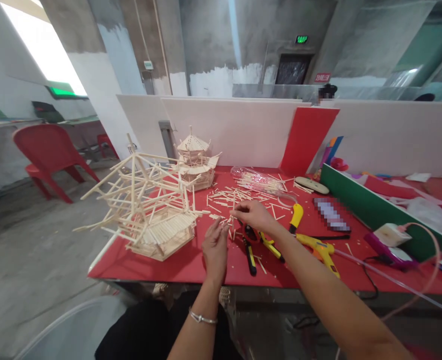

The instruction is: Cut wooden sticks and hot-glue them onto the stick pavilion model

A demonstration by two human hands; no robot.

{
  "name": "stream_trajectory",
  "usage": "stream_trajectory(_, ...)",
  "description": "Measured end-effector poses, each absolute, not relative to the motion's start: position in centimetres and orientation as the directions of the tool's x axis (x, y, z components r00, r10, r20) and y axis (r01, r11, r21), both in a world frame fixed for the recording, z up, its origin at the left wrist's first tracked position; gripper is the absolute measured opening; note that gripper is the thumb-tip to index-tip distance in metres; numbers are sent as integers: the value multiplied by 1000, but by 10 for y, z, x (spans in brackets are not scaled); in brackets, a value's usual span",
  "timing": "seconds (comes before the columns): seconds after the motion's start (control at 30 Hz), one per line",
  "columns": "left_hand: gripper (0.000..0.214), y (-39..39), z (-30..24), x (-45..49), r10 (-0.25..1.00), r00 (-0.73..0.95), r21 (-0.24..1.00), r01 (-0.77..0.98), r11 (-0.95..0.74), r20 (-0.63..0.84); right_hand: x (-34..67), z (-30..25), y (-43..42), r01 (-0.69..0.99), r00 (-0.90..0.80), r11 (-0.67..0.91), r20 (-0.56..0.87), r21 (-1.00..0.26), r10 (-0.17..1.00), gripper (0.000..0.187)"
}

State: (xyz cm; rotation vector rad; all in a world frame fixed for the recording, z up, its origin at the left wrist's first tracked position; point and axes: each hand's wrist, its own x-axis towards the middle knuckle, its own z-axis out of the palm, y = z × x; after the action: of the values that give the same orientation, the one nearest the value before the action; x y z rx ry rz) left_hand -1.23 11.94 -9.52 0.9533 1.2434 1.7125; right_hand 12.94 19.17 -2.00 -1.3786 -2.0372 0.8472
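Observation:
My right hand (253,215) hovers over the red table (191,265), pinching a thin wooden stick (233,202) that stands nearly upright between its fingertips. My left hand (215,246) is just beside it, fingers drawn together near several small stick pieces; whether it holds one I cannot make out. Loose wooden sticks (228,196) lie scattered in front of both hands. A large unfinished stick structure (146,210) stands to the left. A smaller stick pagoda (195,159) stands behind it.
Black-and-yellow pliers (260,245) lie under my right wrist, a yellow glue gun (320,250) to its right. A clear bag of sticks (256,180), a green board (371,210), a red panel (305,140) and white partitions (243,125) stand behind. A red chair (48,150) is far left.

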Motion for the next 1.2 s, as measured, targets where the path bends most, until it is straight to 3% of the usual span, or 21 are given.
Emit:
stream_trajectory(0.13, 21, 99, -102, -18, 907, -361, 973, 14, -229, 219, 136, -36, 150, 490, -276, 264, 140, -831, 951, 33)
stream_trajectory(0.4, 25, 87, -107, -22, 922, -355, 984, -24, -175, 155, 135, -46, 132, 381, -182, 220, 160, -898, 970, 41)
stream_trajectory(0.7, 20, 91, -109, -19, 932, -345, 989, -55, -136, 109, 134, -53, 127, 439, -194, 244, 173, -865, 966, 33)
stream_trajectory(0.9, 13, 90, -111, -20, 950, -261, 986, 54, -159, 168, 127, -65, 119, 498, -233, 302, 210, -813, 950, 25)
stream_trajectory(1.2, 18, 88, -107, -18, 959, -163, 954, 233, -191, 232, 129, -84, 111, 502, -197, 335, 271, -798, 942, 21)
